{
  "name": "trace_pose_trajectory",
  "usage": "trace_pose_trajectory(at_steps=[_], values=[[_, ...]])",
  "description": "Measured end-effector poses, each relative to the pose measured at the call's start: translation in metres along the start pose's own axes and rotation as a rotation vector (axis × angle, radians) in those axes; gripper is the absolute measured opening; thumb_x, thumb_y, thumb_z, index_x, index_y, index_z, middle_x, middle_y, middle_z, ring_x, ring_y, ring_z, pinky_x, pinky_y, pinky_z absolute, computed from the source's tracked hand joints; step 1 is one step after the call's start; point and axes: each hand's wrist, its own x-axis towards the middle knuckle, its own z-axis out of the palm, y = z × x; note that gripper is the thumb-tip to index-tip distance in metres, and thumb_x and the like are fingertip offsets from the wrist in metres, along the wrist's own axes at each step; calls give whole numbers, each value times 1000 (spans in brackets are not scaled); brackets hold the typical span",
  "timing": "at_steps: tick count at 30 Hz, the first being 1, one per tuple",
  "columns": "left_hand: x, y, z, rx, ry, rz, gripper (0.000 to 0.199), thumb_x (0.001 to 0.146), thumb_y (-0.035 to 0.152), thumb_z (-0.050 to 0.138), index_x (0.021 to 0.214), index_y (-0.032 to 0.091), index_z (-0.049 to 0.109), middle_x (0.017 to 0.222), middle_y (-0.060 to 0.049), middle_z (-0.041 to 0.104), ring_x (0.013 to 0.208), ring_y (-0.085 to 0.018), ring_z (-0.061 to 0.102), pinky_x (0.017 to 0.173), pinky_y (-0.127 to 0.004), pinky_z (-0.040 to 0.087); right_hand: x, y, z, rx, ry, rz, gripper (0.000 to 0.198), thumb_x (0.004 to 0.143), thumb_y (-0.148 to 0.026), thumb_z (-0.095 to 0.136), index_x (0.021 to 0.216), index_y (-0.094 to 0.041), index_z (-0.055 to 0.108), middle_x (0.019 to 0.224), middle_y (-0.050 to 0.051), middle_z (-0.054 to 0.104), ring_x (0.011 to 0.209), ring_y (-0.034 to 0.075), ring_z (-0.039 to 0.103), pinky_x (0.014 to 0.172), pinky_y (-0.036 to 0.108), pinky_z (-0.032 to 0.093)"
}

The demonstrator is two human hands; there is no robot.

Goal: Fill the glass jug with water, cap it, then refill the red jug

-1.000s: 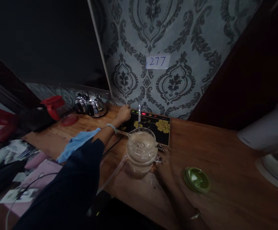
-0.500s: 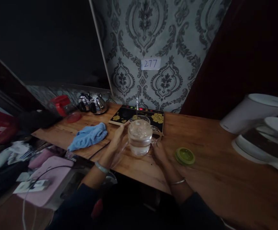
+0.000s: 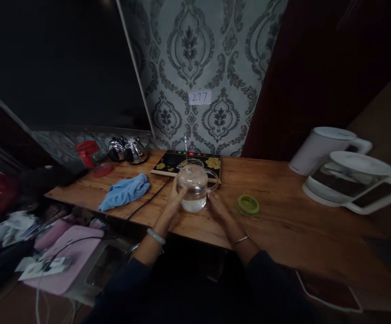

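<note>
A clear glass jug (image 3: 193, 186) with water stands on the wooden counter (image 3: 283, 216), in front of a black cooktop with yellow flowers (image 3: 185, 162) whose red light glows. My left hand (image 3: 177, 197) cups the jug's left side. My right hand (image 3: 217, 206) rests against its right side, below the handle. A green lid (image 3: 248, 204) lies on the counter just right of my right hand.
A blue cloth (image 3: 125, 192) and a black cable lie left of the jug. Two shiny kettles (image 3: 128, 150) and a red-lidded jar (image 3: 86, 153) stand at the back left. A white kettle (image 3: 323, 149) and a glass-bodied kettle (image 3: 348, 180) stand at the right.
My left hand came back from the cooktop's buttons to the jug's left side. The view pulled back, so the jug looks farther and the kettles at the right came into sight.
</note>
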Motion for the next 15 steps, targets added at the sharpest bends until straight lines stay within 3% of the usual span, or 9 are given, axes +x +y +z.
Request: trace_pose_trajectory(at_steps=[5, 10, 12, 15], values=[[-12, 5, 7, -78, 6, -17, 77, 77, 56, 65, 142, 25, 39, 146, -9, 46, 136, -26, 41, 113, -36, 34, -10, -7, 3, 112, 3, 45, 43, 82, -55, 50, 92, -17, 69, 93, 8, 74, 89, 24, 65, 87, 39, 49], [-21, 12, 16, -135, -2, -11, 68, 82, 52, 62, 142, 29, 40, 145, -7, 48, 133, -25, 45, 112, -36, 37, -23, -15, -4, 61, -49, 1, 37, 83, -49, 50, 80, -18, 69, 83, 5, 73, 86, 22, 65, 86, 37, 50], [-24, 14, 17, -138, -29, -40, 63, 86, 51, 57, 143, 31, 38, 145, -6, 48, 133, -24, 46, 111, -37, 38, -32, -18, -13, -21, 16, -51, 30, 81, -44, 52, 82, -19, 70, 86, 5, 73, 87, 21, 65, 85, 35, 50], [-27, 14, 15, -108, -31, -58, 57, 90, 51, 50, 142, 32, 39, 147, -5, 46, 136, -22, 43, 112, -37, 36, -52, -23, -37, -203, 265, -95, 29, 82, -37, 51, 93, -19, 70, 93, 7, 73, 88, 22, 65, 82, 35, 50]])
